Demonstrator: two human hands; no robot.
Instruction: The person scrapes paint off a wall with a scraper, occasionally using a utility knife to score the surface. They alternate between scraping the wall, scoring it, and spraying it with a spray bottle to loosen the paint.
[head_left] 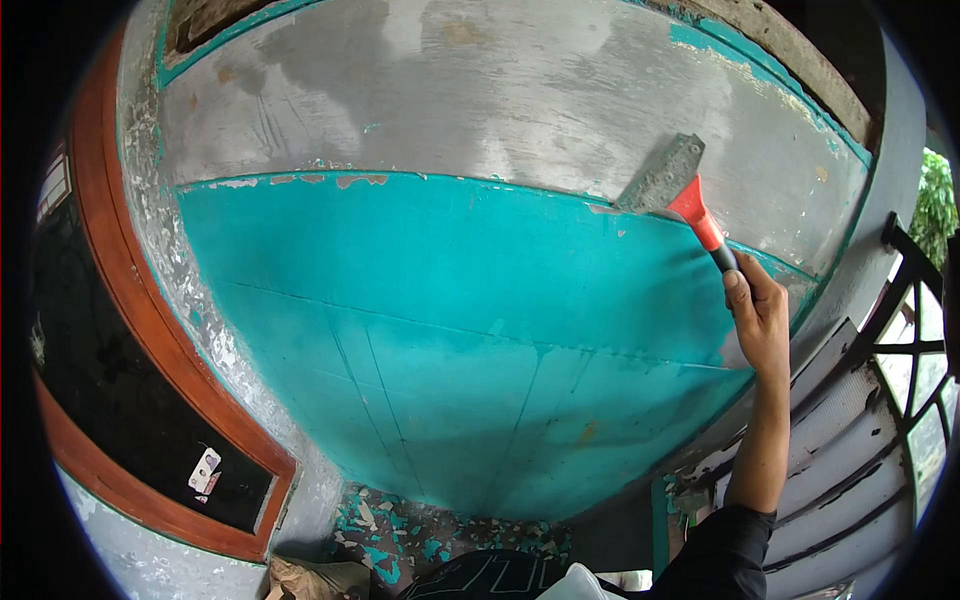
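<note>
My right hand [762, 305] is wrapped round the black handle of a scraper [706, 222] with a red neck. Its wide grey blade points up and left and lies at the line where bare grey wall [400, 90] meets turquoise paint [420, 260]. Small chips and ragged paint edges run along that line. The upper wall is bare with lighter and darker patches, while the lower part is still coated in turquoise. My left hand is out of view.
A wooden-framed dark pane [110, 330] stands at the left. Turquoise and pale paint flakes [390, 530] litter the floor below the wall. Black metal bars [915, 345] and a ribbed light panel [830, 440] are at the right. Crumpled brown material [310, 578] lies at the bottom left.
</note>
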